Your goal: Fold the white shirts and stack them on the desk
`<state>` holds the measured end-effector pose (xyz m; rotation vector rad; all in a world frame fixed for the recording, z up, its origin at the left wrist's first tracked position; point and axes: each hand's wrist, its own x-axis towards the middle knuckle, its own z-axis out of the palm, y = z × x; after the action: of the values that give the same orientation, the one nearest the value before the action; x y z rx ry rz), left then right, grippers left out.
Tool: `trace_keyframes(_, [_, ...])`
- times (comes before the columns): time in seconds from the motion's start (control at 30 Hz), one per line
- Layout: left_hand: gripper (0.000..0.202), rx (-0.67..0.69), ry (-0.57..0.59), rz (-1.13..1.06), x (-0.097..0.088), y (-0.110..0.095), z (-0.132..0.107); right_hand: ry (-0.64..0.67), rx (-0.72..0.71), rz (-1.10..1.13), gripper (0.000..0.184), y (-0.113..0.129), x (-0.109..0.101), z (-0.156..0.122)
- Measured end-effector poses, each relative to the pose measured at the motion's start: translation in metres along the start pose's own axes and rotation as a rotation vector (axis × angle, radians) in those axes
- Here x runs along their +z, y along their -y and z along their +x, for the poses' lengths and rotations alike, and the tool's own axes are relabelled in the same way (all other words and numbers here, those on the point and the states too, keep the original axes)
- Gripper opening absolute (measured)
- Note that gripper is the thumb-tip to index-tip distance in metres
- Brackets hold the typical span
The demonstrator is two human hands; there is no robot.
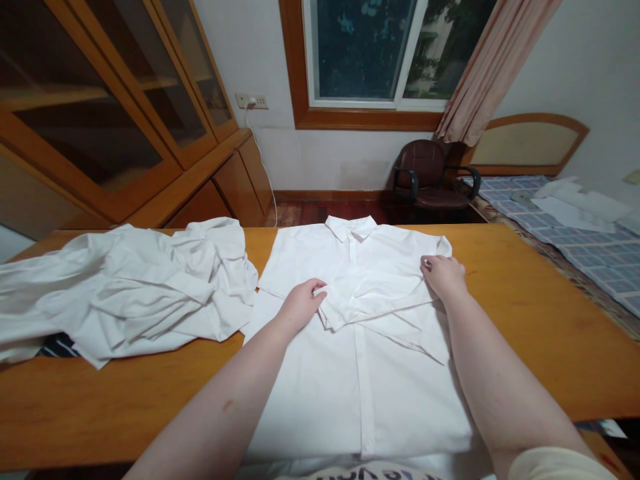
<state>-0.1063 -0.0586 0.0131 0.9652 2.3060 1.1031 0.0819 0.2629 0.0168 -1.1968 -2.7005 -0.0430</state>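
A white collared shirt [350, 373] lies flat, buttoned side up, on the wooden table [530, 333], collar toward the window. Its right sleeve is folded across the chest. My left hand [300, 305] pinches the cuff end of that folded sleeve near the shirt's middle. My right hand [444, 276] presses on the fold at the shirt's right shoulder, fingers closed on the cloth.
A crumpled heap of white clothes [125, 287] covers the table's left side, with a dark striped item under it. Beyond the table stand a dark office chair [430, 175], a wooden glass-door cabinet [120, 113] at left and a bed [585, 233] with folded white cloth at right.
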Motion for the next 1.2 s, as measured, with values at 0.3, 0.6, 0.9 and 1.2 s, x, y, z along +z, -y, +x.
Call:
trace_keyframes(0.3, [0.022,-0.013,0.006,0.009,0.0,-0.003,-0.001,-0.013,-0.064,-0.057,0.027,0.008,-0.007,-0.004])
trace_keyframes(0.6, [0.021,-0.015,-0.001,-0.013,0.0,-0.003,-0.001,-0.006,-0.19,0.018,0.019,0.003,-0.011,-0.009])
trace_keyframes(0.9, [0.017,-0.024,-0.139,-0.189,-0.006,-0.007,-0.003,-0.252,-0.321,0.366,0.024,0.012,-0.008,-0.012])
trace_keyframes(1.2, [0.027,-0.1,-0.145,-0.216,-0.015,0.0,-0.001,-0.204,-0.108,0.41,0.031,-0.004,-0.006,-0.007])
